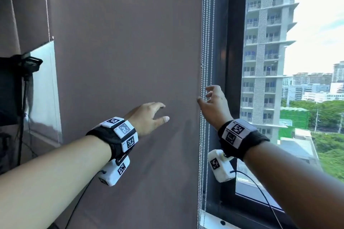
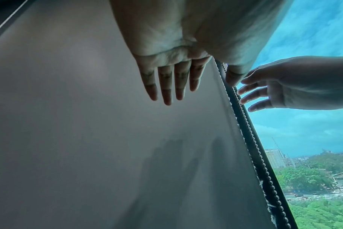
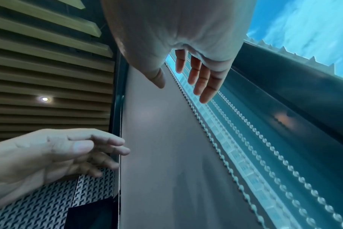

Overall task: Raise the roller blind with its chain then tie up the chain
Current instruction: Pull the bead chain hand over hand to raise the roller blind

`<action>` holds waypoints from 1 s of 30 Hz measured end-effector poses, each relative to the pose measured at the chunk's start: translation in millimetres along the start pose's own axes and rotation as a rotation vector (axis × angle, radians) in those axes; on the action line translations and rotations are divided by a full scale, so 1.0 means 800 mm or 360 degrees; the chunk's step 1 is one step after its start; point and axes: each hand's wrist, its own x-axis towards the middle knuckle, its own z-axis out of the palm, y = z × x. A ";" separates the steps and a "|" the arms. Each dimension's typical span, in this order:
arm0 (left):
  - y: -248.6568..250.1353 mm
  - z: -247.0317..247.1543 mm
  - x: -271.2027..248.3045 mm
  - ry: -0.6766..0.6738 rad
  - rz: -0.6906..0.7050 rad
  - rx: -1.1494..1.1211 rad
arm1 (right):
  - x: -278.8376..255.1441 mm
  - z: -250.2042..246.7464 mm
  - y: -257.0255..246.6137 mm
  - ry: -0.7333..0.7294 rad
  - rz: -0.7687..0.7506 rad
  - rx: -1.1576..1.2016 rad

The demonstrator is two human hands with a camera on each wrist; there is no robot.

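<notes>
A brown roller blind [image 1: 126, 52] hangs fully down and fills the middle of the head view. Its silver bead chain [image 1: 205, 24] runs in several vertical strands along the blind's right edge, in front of the dark window frame. My right hand [image 1: 212, 98] is raised right at the chain, fingers spread and loosely bent, thumb near the blind's edge, holding nothing. In the right wrist view the fingers [image 3: 204, 80] sit just beside the bead chain [image 3: 245, 156]. My left hand [image 1: 150, 115] hovers open in front of the blind, left of the chain, fingers straight [image 2: 166, 86].
The dark window frame [image 1: 232, 61] stands right of the chain, with glass showing a tall building [image 1: 266, 42] and trees. A second blind [image 1: 24, 5] with its own thin cord hangs at the left, above black gear [image 1: 14, 89]. A white chain bracket [image 1: 214, 221] sits at the sill.
</notes>
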 end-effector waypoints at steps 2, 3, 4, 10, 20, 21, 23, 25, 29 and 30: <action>0.001 0.007 0.007 0.0014 0.0005 -0.0066 | 0.002 0.003 0.002 0.0015 0.0049 0.0037; 0.001 0.012 0.008 0.0015 0.0005 -0.0094 | 0.003 0.005 0.005 0.0011 0.0059 0.0041; 0.001 0.018 0.010 0.0011 0.0005 -0.0131 | 0.001 0.008 0.006 0.0003 0.0086 0.0049; 0.012 0.052 0.024 0.0087 -0.0056 -0.0531 | 0.004 0.019 0.020 0.0010 0.0169 0.0130; 0.029 0.074 0.037 0.0150 -0.0006 -0.0736 | -0.005 0.039 0.039 0.0089 0.0120 0.0390; 0.030 0.075 0.038 0.0169 0.0000 -0.0746 | -0.009 0.039 0.039 0.0099 0.0083 0.0395; 0.034 0.075 0.037 0.0201 0.0022 -0.0753 | -0.018 0.039 0.036 0.0144 -0.0001 0.0401; 0.040 0.075 0.034 0.0236 0.0057 -0.0774 | -0.027 0.037 0.031 0.0171 -0.0116 0.0401; 0.053 0.072 0.029 0.0319 0.0152 -0.0832 | -0.037 0.038 0.022 0.0147 -0.0192 0.0444; 0.055 0.072 0.028 0.0327 0.0174 -0.0852 | -0.039 0.038 0.022 0.0146 -0.0188 0.0458</action>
